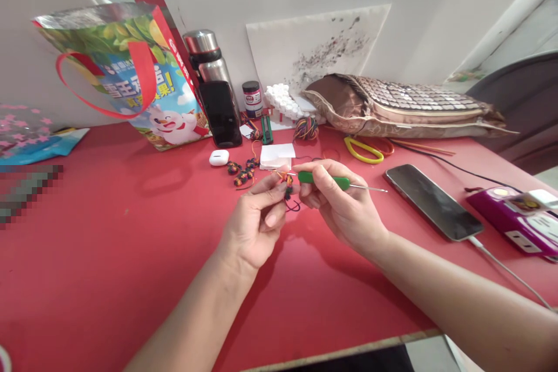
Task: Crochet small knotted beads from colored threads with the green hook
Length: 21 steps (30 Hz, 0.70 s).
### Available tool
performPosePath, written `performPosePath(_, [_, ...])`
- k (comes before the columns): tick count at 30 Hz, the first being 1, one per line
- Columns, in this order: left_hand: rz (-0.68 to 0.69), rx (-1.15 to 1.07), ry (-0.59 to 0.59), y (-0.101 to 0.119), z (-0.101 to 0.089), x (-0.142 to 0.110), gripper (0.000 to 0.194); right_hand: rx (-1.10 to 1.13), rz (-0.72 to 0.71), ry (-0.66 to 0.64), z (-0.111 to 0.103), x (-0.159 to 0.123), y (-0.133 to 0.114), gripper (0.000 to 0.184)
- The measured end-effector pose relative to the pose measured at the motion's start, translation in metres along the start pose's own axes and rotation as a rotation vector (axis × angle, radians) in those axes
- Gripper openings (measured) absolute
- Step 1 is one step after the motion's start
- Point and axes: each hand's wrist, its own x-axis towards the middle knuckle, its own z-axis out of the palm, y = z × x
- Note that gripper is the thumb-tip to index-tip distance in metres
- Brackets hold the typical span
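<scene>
My left hand (257, 218) pinches a small multicoloured crochet piece (288, 185) of orange, red and dark yarn, with a dark loose end curling below it. In my right hand (344, 203) is a crochet hook (325, 179) with a green handle, lying nearly level. Its left metal tip meets the top of the crochet piece; whether it passes through a stitch is too small to tell. The hook's other thin end sticks out to the right. Just beyond my left hand, several finished-looking yarn pieces (244, 172) of the same colours lie on the red table (174, 256).
Behind my hands are a white card stack (278, 156), a yarn ball (306, 128), an earbud case (218, 157) and an upright phone (220, 113). Yellow-handled scissors (364, 150), a charging phone (433, 201) and a purple power strip (510, 221) lie right. A shopping bag (126, 75) stands left.
</scene>
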Motion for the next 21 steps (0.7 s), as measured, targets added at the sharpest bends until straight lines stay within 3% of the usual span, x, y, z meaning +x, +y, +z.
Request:
performPosePath(4, [-0.051, 0.012, 0.026, 0.004, -0.002, 0.000, 0.021, 0.010, 0.018, -0.010, -0.002, 0.000, 0.002, 0.028])
performPosePath(11, [0.262, 0.077, 0.012, 0.001, -0.005, -0.001, 0.030, 0.038, 0.028, 0.009, 0.002, 0.000, -0.004, 0.027])
performPosePath(21, [0.320, 0.170, -0.001, 0.005, -0.005, -0.003, 0.036, 0.089, 0.048, 0.024, 0.004, 0.004, -0.010, 0.029])
